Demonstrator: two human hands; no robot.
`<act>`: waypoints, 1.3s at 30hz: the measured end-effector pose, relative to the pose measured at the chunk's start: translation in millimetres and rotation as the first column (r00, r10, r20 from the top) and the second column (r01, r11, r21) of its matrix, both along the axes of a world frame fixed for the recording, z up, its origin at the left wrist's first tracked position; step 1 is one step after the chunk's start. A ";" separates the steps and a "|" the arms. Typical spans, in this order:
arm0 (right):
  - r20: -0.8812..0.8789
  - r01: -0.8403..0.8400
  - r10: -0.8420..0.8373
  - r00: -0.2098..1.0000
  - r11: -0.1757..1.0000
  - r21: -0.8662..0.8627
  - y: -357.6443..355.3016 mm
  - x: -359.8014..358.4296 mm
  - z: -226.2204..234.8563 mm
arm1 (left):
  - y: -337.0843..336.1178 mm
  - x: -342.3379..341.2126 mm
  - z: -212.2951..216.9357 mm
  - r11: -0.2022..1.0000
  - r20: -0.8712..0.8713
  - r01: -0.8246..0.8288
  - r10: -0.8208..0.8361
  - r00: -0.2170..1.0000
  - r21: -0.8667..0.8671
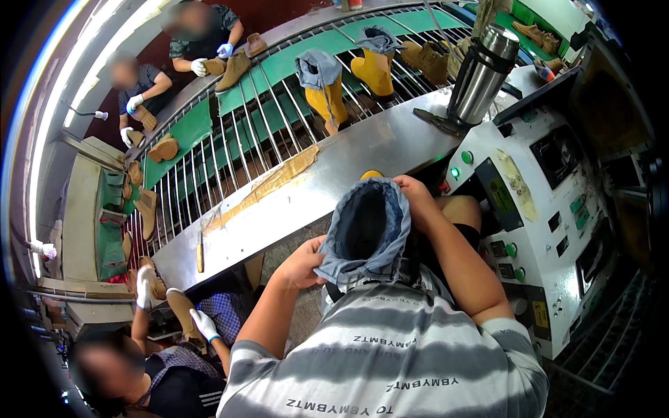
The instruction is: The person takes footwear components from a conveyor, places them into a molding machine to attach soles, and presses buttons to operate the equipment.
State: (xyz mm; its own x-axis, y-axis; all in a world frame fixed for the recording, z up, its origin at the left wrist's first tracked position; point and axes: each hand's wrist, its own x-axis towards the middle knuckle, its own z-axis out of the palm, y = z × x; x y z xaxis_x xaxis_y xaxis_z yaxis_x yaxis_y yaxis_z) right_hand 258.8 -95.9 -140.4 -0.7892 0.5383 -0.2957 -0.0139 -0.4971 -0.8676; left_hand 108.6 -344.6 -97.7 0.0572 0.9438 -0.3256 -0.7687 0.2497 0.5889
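A grey-blue fabric boot upper (368,230) with a yellow toe stands open-mouthed in front of my chest. My left hand (303,263) grips its lower left rim. At the upper right rim my right hand (416,197) pinches the fabric. Both hands hold the boot below the steel shelf (334,181). Two more yellow boots with grey collars (322,87) (375,59) ride on the green conveyor (293,63) beyond.
A white machine with green buttons (550,209) stands at my right, a steel flask (484,73) on top. Tan boots (233,70) lie along the conveyor. Two people in white gloves (202,66) work across it. Another gloved person (205,324) handles a tan boot at lower left.
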 end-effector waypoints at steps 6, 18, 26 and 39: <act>0.001 -0.013 0.013 1.000 0.970 -0.241 -59.0 48.9 34.5 | -7.1 26.1 -2.8 0.999 -0.207 0.021 -0.030 0.978 -0.045; -0.109 -0.053 0.081 0.991 0.969 0.242 -81.7 63.2 -9.6 | -18.1 32.0 -63.3 0.988 -0.811 -0.150 0.127 0.571 0.049; 0.043 -0.091 0.083 0.996 0.968 0.234 -81.1 56.1 -38.1 | 15.6 62.2 -93.9 0.982 -0.981 -0.013 0.188 -0.051 0.189; 0.124 0.085 0.012 0.992 0.659 -0.748 -71.6 15.9 -112.6 | 44.5 20.9 -44.5 0.750 -0.430 -0.652 0.628 0.649 0.110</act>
